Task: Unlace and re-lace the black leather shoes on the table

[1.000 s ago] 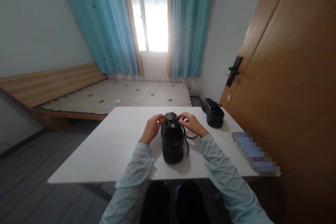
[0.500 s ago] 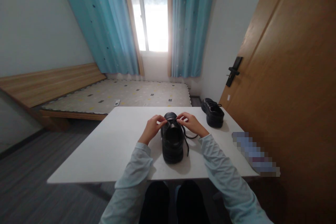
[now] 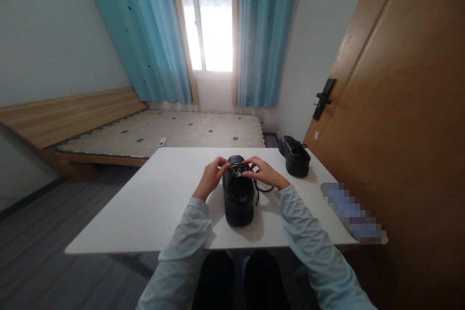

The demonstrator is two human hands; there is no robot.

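A black lace-up shoe (image 3: 240, 213) stands upright on the white table (image 3: 152, 208), its heel toward me and its toe pointing away. My left hand (image 3: 212, 174) is at the left side of the lacing, thumb and fingers pinched on the shoelace. From the other side my right hand (image 3: 263, 172) reaches over the tongue, its bent fingers on the shoelace and its thumb lower down by the opening. One loose length of black shoelace (image 3: 267, 189) trails off the shoe's right side onto the table. The fingertips partly cover the eyelets.
A second black shoe (image 3: 298, 160) stands at the table's far right corner. Near the right edge lies a flat, blurred-out item (image 3: 352, 213). Beyond the table is a bed (image 3: 189, 128) with a small white remote (image 3: 162, 142); a wooden door (image 3: 399, 106) rises at the right.
My right thumb has moved down toward the shoe's opening, away from the fingertips. My left hand has shifted slightly left and up, and the hanging lace end has been drawn up a little.
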